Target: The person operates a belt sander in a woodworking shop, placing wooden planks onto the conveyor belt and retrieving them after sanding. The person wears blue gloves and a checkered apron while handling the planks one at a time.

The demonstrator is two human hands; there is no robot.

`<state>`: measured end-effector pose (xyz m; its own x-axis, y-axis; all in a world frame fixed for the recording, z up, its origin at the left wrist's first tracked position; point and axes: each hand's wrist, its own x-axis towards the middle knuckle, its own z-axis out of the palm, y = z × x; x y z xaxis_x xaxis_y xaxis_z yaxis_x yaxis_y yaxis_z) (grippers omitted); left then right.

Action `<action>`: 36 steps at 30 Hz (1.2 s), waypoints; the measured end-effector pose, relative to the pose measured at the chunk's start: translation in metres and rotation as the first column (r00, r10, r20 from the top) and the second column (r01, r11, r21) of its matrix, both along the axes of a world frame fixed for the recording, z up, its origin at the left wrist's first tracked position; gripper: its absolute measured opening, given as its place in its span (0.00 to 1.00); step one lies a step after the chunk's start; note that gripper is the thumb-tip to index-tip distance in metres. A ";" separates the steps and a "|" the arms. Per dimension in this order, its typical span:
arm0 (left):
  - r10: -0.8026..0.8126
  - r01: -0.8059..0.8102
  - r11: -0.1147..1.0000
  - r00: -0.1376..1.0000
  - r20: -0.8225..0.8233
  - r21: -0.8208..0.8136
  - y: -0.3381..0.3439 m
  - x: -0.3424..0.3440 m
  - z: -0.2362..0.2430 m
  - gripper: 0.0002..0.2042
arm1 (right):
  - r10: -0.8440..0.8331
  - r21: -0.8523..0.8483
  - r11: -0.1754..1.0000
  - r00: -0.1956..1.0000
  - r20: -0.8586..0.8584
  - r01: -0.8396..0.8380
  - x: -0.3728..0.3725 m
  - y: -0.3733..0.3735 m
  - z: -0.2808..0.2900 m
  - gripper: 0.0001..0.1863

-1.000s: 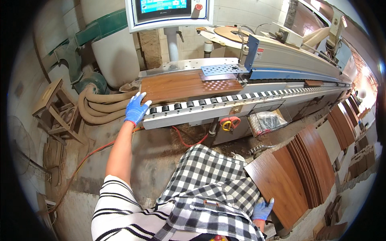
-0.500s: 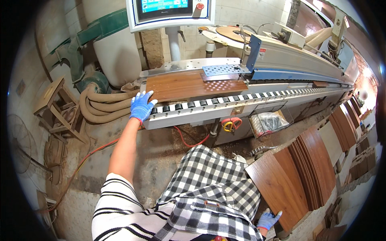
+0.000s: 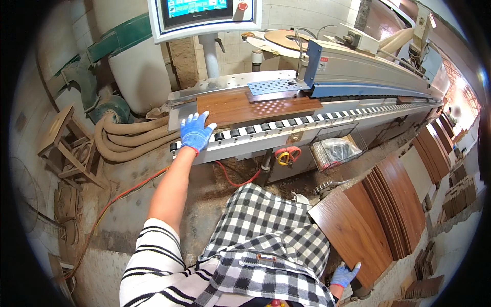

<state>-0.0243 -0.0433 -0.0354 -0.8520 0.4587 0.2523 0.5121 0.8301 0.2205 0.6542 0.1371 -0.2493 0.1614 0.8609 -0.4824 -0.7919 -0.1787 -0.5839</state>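
A wood-grain brown board (image 3: 230,107) lies flat on the infeed end of an edge-banding machine, its far part under a perforated blue guard (image 3: 276,88). My left hand (image 3: 196,133), in a blue glove, presses against the board's left end with fingers spread flat. At lower right, my right hand (image 3: 344,275), also gloved in blue, is beside the near edge of the top panel (image 3: 348,230) of a brown stack. Its visible fingers are apart and touch or nearly touch that edge; I cannot tell which. The rest of its fingers are partly hidden.
A roller rail (image 3: 266,128) runs along the machine's front. Above hangs a control screen (image 3: 197,13) with a red button. Red-handled scissors (image 3: 287,155) and a wire basket (image 3: 337,153) hang below the rail. Dust hoses (image 3: 123,135) and a wooden stool (image 3: 69,146) stand left.
My left hand has pushed the board to the right, further along the machine. The right hand stays near the panel's edge. The whole view has shifted slightly.
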 end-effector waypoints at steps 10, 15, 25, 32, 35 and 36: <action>-0.173 0.185 0.976 0.979 -0.105 0.116 0.040 0.016 -0.004 0.30 | 0.303 0.003 0.951 0.936 0.180 -0.309 0.024 -0.001 -0.001 0.23; -0.295 0.297 0.908 0.954 -0.053 0.296 0.017 0.028 -0.001 0.28 | 0.408 0.140 0.899 0.909 0.081 -0.416 -0.050 0.000 0.048 0.16; -0.579 0.602 0.789 0.795 -0.180 0.122 -0.050 0.112 0.017 0.37 | 0.793 0.302 0.512 0.578 0.195 -0.804 -0.271 0.010 0.154 0.09; -0.373 0.372 0.926 0.880 -0.293 -0.063 -0.099 0.087 -0.001 0.32 | 0.981 0.347 0.184 0.196 -0.001 -0.920 -0.395 0.005 0.176 0.10; -0.253 0.241 0.967 0.919 -0.304 -0.077 -0.112 0.071 -0.003 0.30 | 0.983 0.426 0.183 0.153 -0.103 -0.886 -0.426 -0.009 0.180 0.11; -0.218 0.204 0.976 0.928 -0.303 -0.078 -0.113 0.065 -0.005 0.30 | 0.981 0.471 0.189 0.139 -0.138 -0.862 -0.430 -0.013 0.181 0.11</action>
